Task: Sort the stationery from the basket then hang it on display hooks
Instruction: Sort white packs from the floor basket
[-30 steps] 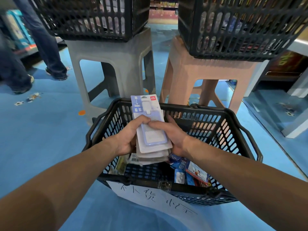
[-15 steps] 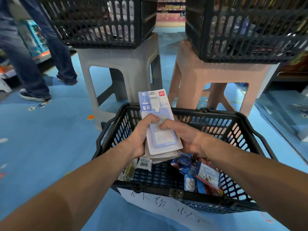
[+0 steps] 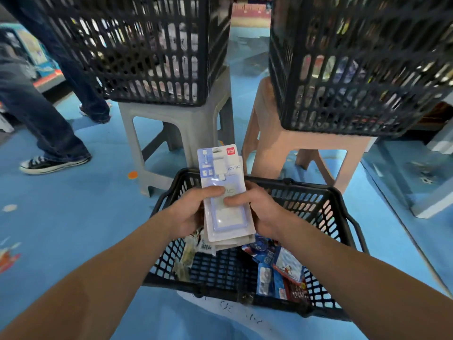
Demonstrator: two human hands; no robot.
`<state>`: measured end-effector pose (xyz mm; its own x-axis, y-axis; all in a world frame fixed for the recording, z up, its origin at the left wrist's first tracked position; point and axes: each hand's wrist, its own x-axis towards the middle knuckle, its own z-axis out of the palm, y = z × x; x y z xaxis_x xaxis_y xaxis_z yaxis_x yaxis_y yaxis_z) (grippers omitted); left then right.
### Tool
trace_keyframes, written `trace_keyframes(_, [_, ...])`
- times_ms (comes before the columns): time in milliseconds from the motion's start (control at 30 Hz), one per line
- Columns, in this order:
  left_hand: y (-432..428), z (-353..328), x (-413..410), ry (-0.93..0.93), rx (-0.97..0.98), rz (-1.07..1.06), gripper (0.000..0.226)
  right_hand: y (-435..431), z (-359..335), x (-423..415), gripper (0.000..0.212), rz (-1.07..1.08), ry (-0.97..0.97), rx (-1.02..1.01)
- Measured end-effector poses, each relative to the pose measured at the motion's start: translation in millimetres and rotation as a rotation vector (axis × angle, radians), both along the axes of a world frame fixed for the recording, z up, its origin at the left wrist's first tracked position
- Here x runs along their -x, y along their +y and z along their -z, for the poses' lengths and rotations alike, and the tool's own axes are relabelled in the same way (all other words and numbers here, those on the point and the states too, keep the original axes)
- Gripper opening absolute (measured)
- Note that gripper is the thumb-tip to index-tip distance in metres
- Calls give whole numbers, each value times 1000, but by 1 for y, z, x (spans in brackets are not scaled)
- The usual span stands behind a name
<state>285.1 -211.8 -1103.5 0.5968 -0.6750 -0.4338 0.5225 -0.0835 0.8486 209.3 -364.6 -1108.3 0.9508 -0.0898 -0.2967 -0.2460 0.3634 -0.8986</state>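
A stack of white and lilac card-holder packs [image 3: 221, 173] stands upright above the black floor basket [image 3: 326, 192]. My left hand [image 3: 190, 212] grips the stack's left edge, thumb across the front. My right hand [image 3: 257, 207] grips its right edge, thumb also on the front. Inside the basket lie blue and red stationery packs [image 3: 282, 268] at the right and a few small clear packets [image 3: 186, 256] at the left.
Two black crates stand on stools behind the basket: one on a grey stool [image 3: 176, 119], one on a pink stool [image 3: 289, 143]. A person's legs in jeans and sneakers [image 3: 49, 133] stand at the left on the blue floor. A white paper label [image 3: 232, 312] hangs on the basket's near side.
The stack stays held in both hands. The view has shifted, and the person at the left has stepped closer along the floor.
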Motion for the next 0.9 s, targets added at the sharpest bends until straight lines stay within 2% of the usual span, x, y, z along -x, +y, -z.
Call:
trace_keyframes(267, [19,-172,37,156,-70,113,38,19,-169,50,66,-15,149,-92])
trace_keyframes(467, [24,-300,45,188,-175,239,61,24,-306,78,74,-47,101,-124])
trace_keyframes(567, [18,-373,41,196,-195,317,63,19,-379,82,77,-53,70,-107])
trace_keyframes(700, [8,-456,28,193,-245,409,65,8,-461,81,92,-63,112,-66])
trace_keyframes(833, [-3,-522,9,165,-264,462,65,-7,-537,75,60,-109,50,-43])
trace_keyframes(900, [-10,-553,-1,136,-255,457,63,-16,-565,67,57,-126,27,-42])
